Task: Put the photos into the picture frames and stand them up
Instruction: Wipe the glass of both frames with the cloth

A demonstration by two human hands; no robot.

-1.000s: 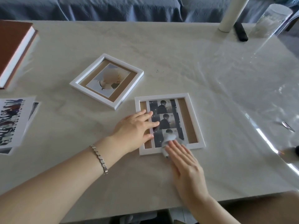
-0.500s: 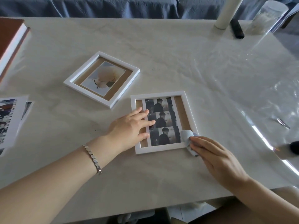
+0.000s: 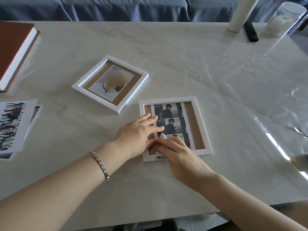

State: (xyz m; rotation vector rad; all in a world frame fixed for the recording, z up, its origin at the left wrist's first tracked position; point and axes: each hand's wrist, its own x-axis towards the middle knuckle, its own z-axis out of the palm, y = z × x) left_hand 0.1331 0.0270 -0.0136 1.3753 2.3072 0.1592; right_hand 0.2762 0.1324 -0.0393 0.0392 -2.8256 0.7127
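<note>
left grip point(image 3: 138, 132) released, fingers straight and flat, resting on the left rail of the near frame point(image 3: 166, 99) and the edge of the photo strip point(image 3: 173, 117) inside it. silver bracelet point(image 3: 100, 164) on that wrist. right grip point(image 3: 180, 155) not clenched, fingers lie fairly flat and press a small white wad point(image 3: 164, 136) onto the lower part of the strip; fingertips blurred, so can't tell if the thumb pinches the wad. the two grips touch or nearly touch at the frame's lower left corner.

near frame is white, lies flat on the surface point(image 3: 166, 47), face up, not stood up. strip shows dark portrait panels stacked one over another, brown backing either side.

second frame point(image 3: 128, 65), also white, lies flat up-left of the near one, rotated, apart from it. pale photo point(image 3: 111, 82) sits inside on brown backing.

loose prints point(image 3: 11, 125) at the left edge, brown book point(image 3: 15, 49) above them. clear plastic sheet point(image 3: 250, 97) covers the right side of the surface. white tube point(image 3: 240, 17) and dark object point(image 3: 250, 33) at the far right corner.
</note>
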